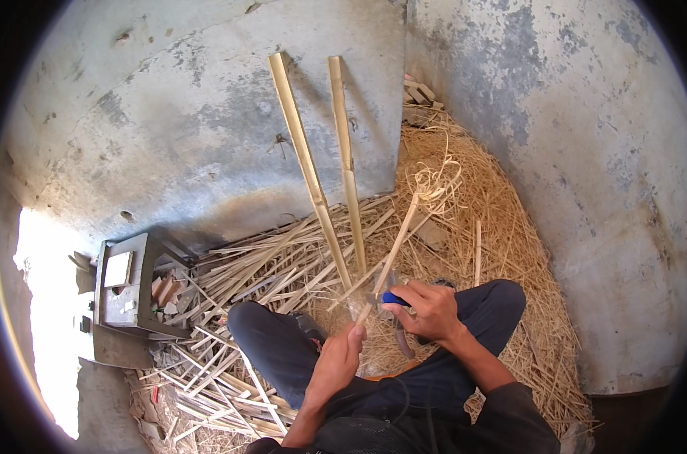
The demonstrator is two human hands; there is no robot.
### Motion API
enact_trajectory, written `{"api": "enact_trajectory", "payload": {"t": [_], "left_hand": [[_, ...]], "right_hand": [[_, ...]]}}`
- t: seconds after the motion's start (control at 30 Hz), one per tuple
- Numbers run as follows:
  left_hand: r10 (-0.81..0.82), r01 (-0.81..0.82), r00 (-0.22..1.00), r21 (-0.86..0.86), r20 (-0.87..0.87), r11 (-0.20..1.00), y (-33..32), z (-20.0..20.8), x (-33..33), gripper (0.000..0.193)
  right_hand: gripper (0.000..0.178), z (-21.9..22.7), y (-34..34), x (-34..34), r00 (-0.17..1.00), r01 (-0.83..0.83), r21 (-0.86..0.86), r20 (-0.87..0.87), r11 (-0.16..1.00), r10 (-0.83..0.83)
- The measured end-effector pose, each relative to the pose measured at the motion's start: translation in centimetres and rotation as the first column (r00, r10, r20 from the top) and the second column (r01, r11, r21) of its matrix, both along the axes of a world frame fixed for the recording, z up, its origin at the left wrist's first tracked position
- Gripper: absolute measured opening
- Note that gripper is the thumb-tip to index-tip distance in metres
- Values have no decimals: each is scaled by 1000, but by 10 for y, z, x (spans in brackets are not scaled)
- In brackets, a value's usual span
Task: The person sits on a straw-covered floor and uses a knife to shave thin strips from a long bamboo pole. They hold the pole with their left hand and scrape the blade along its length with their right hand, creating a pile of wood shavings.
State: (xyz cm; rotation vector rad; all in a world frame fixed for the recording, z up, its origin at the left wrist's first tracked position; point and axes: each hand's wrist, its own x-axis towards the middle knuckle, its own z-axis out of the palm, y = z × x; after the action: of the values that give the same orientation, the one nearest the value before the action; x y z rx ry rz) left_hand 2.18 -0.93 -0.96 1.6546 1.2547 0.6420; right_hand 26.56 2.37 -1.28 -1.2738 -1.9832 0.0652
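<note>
A narrow bamboo strip (pixel 395 244) slants up and away from my lap, with a cluster of thin curled shavings (pixel 436 188) at its far end. My left hand (pixel 337 363) is closed round the strip's near end. In my right hand (pixel 429 310) is a blue-handled knife (pixel 394 299), gripped with the fingers wrapped round it. Its blade meets the strip a little beyond my left hand; most of the edge is hidden. Below my right hand a curved, dull brown piece (pixel 402 342) shows, its kind unclear.
Two split bamboo lengths (pixel 305 157) lean on the stained grey wall (pixel 199 129) ahead. Loose bamboo strips (pixel 264 253) lie on the left, fine shavings (pixel 498 250) heap on the right. A small dark wooden stand (pixel 139 291) is at the left. My bent legs (pixel 271 344) flank the work.
</note>
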Motion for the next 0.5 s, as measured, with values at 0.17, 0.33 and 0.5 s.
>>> {"api": "enact_trajectory", "payload": {"t": [0.17, 0.33, 0.5], "left_hand": [[-27, 26, 1000, -81, -14, 996, -26, -12, -10, 39], [-45, 42, 999, -105, -24, 994, -35, -17, -17, 41], [-83, 89, 995, -136, 51, 987, -21, -19, -24, 44]], "right_hand": [[39, -5, 40, 43, 957, 259, 19, -140, 966, -254], [42, -4, 57, 68, 971, 200, 81, -148, 977, -186], [41, -5, 58, 77, 708, -202, -477, -675, 856, -209]]}}
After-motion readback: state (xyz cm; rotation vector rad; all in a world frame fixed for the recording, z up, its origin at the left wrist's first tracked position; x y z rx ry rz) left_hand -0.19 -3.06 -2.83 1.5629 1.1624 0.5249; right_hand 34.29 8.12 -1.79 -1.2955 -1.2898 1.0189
